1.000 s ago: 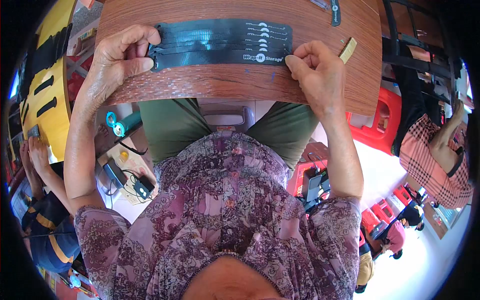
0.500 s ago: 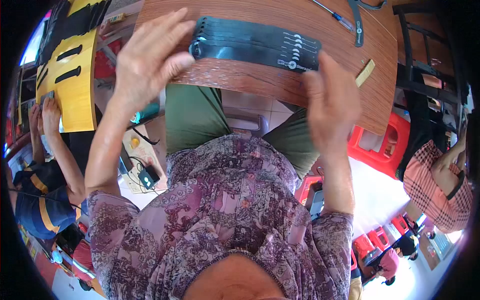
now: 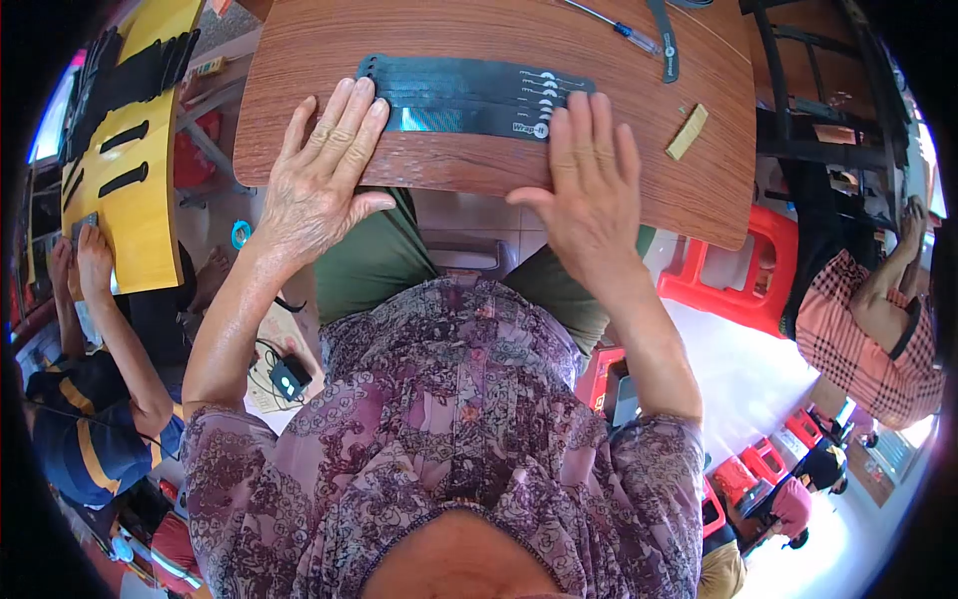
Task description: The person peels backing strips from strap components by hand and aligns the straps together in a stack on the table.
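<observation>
A fanned stack of dark Wrap-It storage straps lies on the brown wooden table, with white print at the right end and a row of holes at the left. My left hand rests its outstretched fingertips on the stack's lower left end, thumb pointing out to the side. At the other end, my right hand lays its straight fingers over the lower right corner, covering part of the print. Neither hand is closed around anything.
A screwdriver and a single strap lie at the table's far right, with a yellowish strip nearer. A red stool stands at right. On the left, another person's hands work at a yellow table holding black straps.
Both hands have shifted from the ends of the strap stack to lie flat on its lower corners, fingers straightened. The view has moved slightly, so the table sits farther left.
</observation>
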### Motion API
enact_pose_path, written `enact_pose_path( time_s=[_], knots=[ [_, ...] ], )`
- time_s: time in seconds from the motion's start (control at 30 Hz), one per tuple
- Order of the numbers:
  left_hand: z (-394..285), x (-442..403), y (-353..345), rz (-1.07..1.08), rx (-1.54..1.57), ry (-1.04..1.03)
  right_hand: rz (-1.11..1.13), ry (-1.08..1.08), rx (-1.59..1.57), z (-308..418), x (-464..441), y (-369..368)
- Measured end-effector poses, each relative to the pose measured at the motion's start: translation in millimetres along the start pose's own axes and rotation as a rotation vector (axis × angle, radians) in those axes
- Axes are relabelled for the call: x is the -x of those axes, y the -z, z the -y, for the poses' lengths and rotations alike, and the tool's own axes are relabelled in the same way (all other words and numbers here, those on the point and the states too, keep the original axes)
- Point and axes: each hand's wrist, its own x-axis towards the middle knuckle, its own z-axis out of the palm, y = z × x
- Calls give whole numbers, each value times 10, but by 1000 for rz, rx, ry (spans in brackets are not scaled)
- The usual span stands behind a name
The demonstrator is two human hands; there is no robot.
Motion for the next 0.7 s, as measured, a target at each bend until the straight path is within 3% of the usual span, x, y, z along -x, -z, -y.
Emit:
enact_pose_path(
  time_s=[0.23,0.33,0.37,0.43,0.47,0.5,0.6,0.63,0.7],
  knots=[
    [32,11,11,-19,47,0,-33,-24,81,-58,61,56],
    [47,31,41,-71,181,44,-280,-140,-218,28,91,420],
    [9,32,77,-184,271,92,-376,-165,-385,92,125,606],
    [-13,97,123,-277,315,143,-403,-226,-499,304,189,1111],
    [-24,144,147,-370,364,190,-726,-68,-658,414,217,1087],
    [-108,102,182,-484,395,239,-722,-61,-670,424,315,1186],
    [-149,195,203,-418,499,365,-869,469,-628,348,549,1651],
    [-157,181,211,-446,480,346,-873,478,-650,471,386,1637],
    [-187,192,243,-451,529,407,-1265,603,-1152,791,95,1562]
  ],
)
